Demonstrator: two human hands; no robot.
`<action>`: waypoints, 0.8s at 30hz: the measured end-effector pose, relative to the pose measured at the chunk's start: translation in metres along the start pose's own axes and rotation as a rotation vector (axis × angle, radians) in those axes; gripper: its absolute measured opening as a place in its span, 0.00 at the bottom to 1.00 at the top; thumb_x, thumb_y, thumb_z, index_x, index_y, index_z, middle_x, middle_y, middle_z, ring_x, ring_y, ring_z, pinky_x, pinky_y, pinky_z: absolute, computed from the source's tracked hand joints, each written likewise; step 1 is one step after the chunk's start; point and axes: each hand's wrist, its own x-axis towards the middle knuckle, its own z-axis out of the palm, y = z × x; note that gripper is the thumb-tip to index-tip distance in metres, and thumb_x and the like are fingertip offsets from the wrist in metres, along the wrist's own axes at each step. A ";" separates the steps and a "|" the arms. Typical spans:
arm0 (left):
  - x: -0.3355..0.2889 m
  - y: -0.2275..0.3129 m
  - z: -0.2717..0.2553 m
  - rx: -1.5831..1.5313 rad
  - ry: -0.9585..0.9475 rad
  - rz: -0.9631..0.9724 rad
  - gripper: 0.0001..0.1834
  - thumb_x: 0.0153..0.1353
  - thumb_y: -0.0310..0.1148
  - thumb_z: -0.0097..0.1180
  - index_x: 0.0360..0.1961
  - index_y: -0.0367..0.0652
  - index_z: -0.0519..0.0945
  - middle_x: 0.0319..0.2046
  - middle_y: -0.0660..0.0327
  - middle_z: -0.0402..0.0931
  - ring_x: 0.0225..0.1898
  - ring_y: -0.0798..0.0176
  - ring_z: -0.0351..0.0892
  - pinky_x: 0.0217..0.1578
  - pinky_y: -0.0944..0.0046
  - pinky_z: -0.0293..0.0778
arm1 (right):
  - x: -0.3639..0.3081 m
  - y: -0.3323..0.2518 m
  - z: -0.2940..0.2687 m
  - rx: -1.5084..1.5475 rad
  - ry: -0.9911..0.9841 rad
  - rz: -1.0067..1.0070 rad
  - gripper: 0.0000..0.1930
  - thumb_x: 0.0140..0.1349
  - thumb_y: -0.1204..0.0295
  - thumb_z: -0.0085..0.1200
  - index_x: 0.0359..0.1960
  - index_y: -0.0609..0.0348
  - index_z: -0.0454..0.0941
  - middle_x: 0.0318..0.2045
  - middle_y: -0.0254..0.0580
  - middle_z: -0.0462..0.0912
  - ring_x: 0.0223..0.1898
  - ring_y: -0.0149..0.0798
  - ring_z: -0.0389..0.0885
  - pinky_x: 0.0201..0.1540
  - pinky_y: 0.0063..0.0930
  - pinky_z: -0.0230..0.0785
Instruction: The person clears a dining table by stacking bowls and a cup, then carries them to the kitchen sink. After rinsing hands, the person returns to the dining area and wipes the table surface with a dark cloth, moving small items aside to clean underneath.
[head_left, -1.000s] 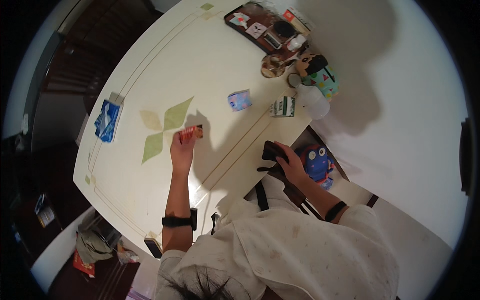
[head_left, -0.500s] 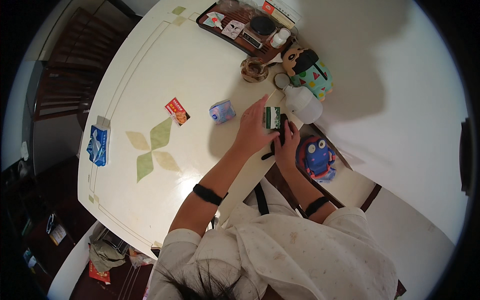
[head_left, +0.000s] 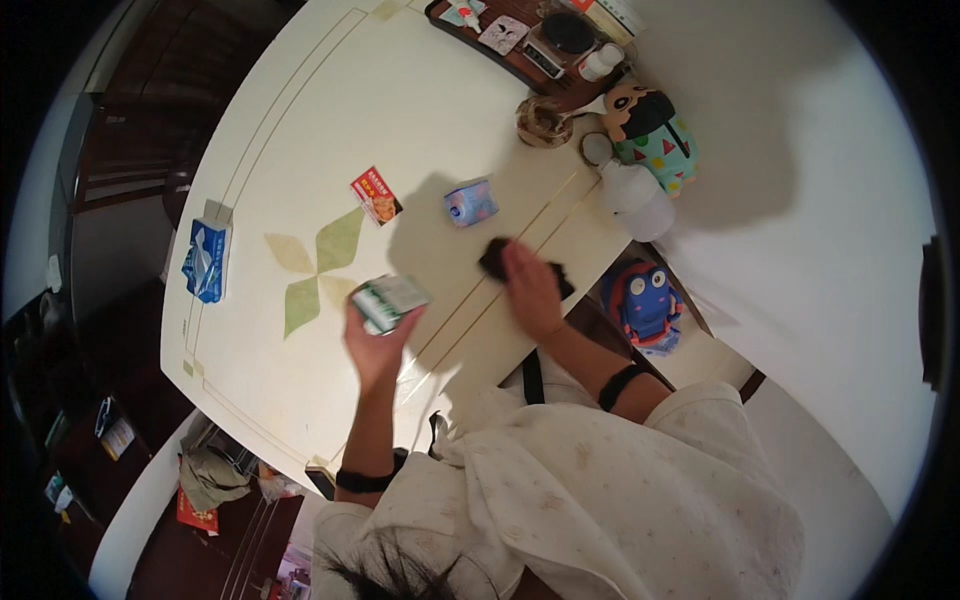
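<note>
My left hand is raised over the table by the green leaf pattern, its fingers wrapped round the sides of a small green and white box. Nearer the table's right edge, my right hand lies over a dark, soft-looking black cloth, which shows on both sides of the fingers. Motion smears that hand and the cloth. Beyond the hands sit a blue and pink soft packet and a red packet with a food picture.
A blue tissue pack stands at the table's left. Far right are a dark tray with a scale, a glass jar, a white bottle and a cartoon figure. A blue frog-faced bag sits beside the table.
My left hand has carried the green and white box left and nearer to me. My right hand has shifted left over the table with the black cloth. The view has moved slightly.
</note>
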 end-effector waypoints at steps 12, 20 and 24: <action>-0.051 -0.032 -0.112 0.044 0.357 -0.171 0.36 0.53 0.19 0.78 0.61 0.33 0.71 0.58 0.51 0.78 0.57 0.59 0.80 0.58 0.61 0.79 | 0.057 -0.100 0.045 0.679 -0.136 0.275 0.13 0.74 0.62 0.58 0.44 0.62 0.83 0.38 0.48 0.82 0.45 0.53 0.80 0.49 0.46 0.68; -0.088 -0.050 -0.121 -0.028 0.422 -0.239 0.38 0.53 0.18 0.77 0.62 0.34 0.70 0.61 0.51 0.77 0.60 0.58 0.79 0.61 0.59 0.78 | 0.094 -0.057 0.036 -0.089 0.239 0.060 0.30 0.66 0.73 0.61 0.70 0.67 0.70 0.54 0.54 0.76 0.54 0.58 0.75 0.60 0.53 0.68; -0.106 -0.056 -0.134 -0.043 0.485 -0.250 0.37 0.54 0.19 0.77 0.62 0.34 0.70 0.61 0.51 0.78 0.60 0.58 0.79 0.60 0.59 0.78 | 0.046 -0.144 0.073 0.016 0.009 -0.358 0.29 0.65 0.74 0.51 0.70 0.63 0.70 0.50 0.47 0.80 0.50 0.48 0.80 0.52 0.42 0.72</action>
